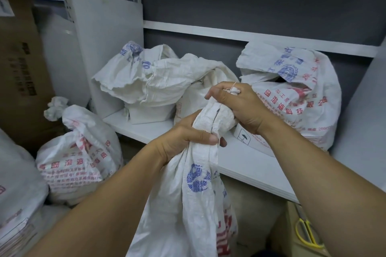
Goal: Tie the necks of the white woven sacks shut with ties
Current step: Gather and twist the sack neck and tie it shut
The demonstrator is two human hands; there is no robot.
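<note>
From my head camera, I count two hands on one sack: my left hand (188,133) is closed tight around the gathered neck of the white woven sack (188,204) in front of me, low on the twist; my right hand (236,104) is clenched around the top of that same neck, just above the left, with a thin pale tie (230,89) and a tuft of white fabric poking out over my knuckles; the sack hangs below my fists, printed with a blue emblem and red characters. On the white shelf (250,165) behind it sit three more sacks, all with their mouths loose and open: one at the left (133,81), one in the middle (188,73) and one at the right (296,89). On the floor to the left stands a sack with a knotted neck (79,152), and part of another (18,183) shows at the left edge. A brown cardboard box (18,69) stands behind these; yellow-handled scissors (307,231) lie at lower right.
</note>
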